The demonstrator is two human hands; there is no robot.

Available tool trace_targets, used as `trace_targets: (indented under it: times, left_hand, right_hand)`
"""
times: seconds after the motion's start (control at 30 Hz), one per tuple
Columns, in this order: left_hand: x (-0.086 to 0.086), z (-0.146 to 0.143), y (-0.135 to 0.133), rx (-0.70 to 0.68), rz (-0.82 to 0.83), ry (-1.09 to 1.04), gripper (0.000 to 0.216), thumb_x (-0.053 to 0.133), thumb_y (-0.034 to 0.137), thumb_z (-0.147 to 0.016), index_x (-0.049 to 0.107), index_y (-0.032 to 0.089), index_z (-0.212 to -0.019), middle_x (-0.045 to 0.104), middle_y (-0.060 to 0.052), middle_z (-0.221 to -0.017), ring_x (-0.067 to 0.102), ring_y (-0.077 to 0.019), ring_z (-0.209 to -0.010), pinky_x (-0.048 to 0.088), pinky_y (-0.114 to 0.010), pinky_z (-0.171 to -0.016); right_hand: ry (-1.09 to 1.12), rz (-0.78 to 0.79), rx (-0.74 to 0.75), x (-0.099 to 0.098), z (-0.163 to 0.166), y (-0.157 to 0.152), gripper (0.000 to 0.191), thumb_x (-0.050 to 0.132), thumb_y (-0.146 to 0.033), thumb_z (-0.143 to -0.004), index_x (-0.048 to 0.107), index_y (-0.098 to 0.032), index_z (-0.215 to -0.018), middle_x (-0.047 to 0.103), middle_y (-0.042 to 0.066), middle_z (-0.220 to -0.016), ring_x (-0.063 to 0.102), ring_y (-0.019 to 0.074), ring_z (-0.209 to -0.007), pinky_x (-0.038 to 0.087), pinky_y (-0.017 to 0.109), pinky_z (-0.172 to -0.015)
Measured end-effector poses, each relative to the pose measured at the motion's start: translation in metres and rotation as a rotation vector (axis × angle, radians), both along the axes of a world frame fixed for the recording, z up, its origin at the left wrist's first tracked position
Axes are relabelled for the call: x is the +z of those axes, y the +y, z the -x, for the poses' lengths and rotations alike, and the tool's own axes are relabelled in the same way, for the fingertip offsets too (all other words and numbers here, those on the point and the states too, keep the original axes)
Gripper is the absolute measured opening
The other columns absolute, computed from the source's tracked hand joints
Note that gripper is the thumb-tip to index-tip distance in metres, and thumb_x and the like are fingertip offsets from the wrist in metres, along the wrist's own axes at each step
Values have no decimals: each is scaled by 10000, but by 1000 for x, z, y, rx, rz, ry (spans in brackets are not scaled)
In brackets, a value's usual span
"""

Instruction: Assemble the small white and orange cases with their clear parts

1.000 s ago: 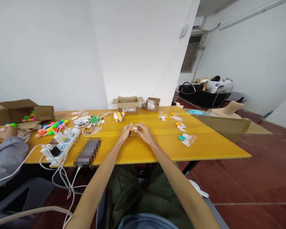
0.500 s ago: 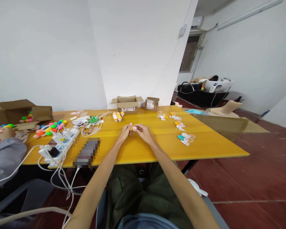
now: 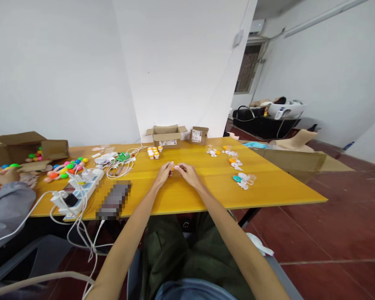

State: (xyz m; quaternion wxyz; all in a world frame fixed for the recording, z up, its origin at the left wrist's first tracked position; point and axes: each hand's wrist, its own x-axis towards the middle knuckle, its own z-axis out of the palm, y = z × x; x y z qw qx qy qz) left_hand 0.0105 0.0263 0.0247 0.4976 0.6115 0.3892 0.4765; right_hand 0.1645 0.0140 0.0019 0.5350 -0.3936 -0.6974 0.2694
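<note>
Over the middle of the table, my left hand (image 3: 164,174) is closed around a small orange-and-white plastic piece (image 3: 173,168), mostly hidden by the fingers. The fingertips of my right hand (image 3: 188,173) pinch the same piece from its right side. Just beyond my hands stands a cluster of small orange-and-white plastic pieces (image 3: 154,153) of similar colouring. Right of my hands lie loose plastic parts in groups: a teal ring with white parts (image 3: 243,181), orange and white parts (image 3: 235,163), and white parts with clear covers (image 3: 213,153).
At the back stand an open cardboard box (image 3: 167,135) and a smaller box (image 3: 199,136). A power strip (image 3: 86,191) with cables and a pixelated dark device (image 3: 113,200) lie on the left. Farther left, a co-worker's sleeve (image 3: 11,204) reaches in near colourful balls (image 3: 67,167).
My right fingertips have shifted slightly on the small piece and now cover more of its white part. My left hand keeps about the same place.
</note>
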Motion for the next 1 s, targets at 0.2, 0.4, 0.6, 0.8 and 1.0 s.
trace_targets:
  times: [0.2, 0.4, 0.6, 0.8, 1.0]
  left_hand:
    - [-1, -1, 1, 36, 17, 15, 494, 628, 627, -844, 530, 193, -628, 426, 64, -480, 414, -89, -440, 334, -219, -460]
    - [-4, 1, 1, 35, 14, 16, 551, 600, 646, -861, 479, 202, -558, 364, 62, -441, 379, -94, -430, 310, -237, -456]
    - [1, 0, -4, 31, 9, 1, 575, 589, 653, -867, 450, 206, -533, 323, 66, -438, 343, -93, -443, 300, -239, -458]
    - [4, -1, -8, 21, -45, 25, 599, 556, 685, -868, 437, 208, -526, 315, 64, -445, 309, -88, -436, 278, -239, -448]
    - [-2, -1, -2, 44, -25, 7, 559, 589, 631, -873, 439, 207, -541, 333, 62, -458, 331, -86, -441, 281, -228, -436]
  right_hand:
    - [-52, -174, -27, 0, 0, 0, 132, 644, -340, -874, 697, -226, -914, 692, 29, -850, 629, 189, -774, 520, 313, -741]
    - [-142, -311, -35, 0, -2, -3, 134, 625, -217, -890, 706, -253, -991, 669, 48, -941, 629, 208, -847, 540, 348, -808]
    - [-160, -326, -78, -2, 1, -3, 131, 641, -276, -903, 717, -254, -1007, 683, 53, -926, 630, 215, -842, 547, 358, -808]
    - [-171, -226, -128, -3, 4, -3, 192, 635, -404, -914, 722, -234, -939, 716, 40, -841, 628, 186, -723, 536, 310, -707]
    - [-217, -244, -149, -2, 3, -6, 213, 619, -428, -928, 722, -242, -926, 720, 41, -817, 631, 190, -704, 530, 309, -714]
